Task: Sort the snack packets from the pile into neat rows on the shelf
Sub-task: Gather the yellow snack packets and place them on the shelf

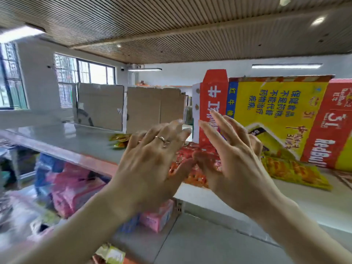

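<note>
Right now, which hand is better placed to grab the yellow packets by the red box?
Probably the right hand: open and next to the yellow packets; the left hand sits beyond the red packets.

**Room interior: ceiling, walls, windows and lighting**

A slatted brown ceiling spans the room. It is crossed by a plain beam and fitted with round recessed lamps. Lit tube lamps are mounted high on the white far wall. On the left side, a nearer window and a farther window, both multi-paned with dark frames, admit bright daylight. A bright ceiling fixture shows at the upper left edge. Brown cardboard panels stand upright before the farther window.
</note>
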Motion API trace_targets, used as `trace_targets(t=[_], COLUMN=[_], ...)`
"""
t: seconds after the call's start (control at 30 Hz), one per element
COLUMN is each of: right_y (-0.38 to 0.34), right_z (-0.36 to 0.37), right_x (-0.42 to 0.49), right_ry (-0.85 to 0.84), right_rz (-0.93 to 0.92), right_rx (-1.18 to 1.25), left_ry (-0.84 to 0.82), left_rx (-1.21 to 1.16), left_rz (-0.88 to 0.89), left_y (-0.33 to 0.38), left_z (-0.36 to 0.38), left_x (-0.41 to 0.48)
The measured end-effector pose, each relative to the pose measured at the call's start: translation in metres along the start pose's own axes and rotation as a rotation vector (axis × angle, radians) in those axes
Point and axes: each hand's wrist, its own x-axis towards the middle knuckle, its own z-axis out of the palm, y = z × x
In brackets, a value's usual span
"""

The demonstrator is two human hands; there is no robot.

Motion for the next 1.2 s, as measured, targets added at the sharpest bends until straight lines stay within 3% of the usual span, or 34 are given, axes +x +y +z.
trace_targets(t=[0.5,0.93,1.2], right_y=[-0.155,-0.176,-0.159], right_z=[0.108,0.186,0.236], right_x=[0.028,0.065,0.124], right_ry=[-0.151,-0.204,-0.183], right_rz=[0.029,0.026,0.036], right_rx=[0.063,0.067,0.079], left_ry=[-0.024,-0.067,-0.118], left_rx=[0.084,0.087,0.129], left_rz=[-0.144,-0.19,-0.128], left_y=[-0.181,-0.254,-0.312], left_z=[-0.028,0.006,0.039], left_x=[-0.096,-0.107,-0.059])
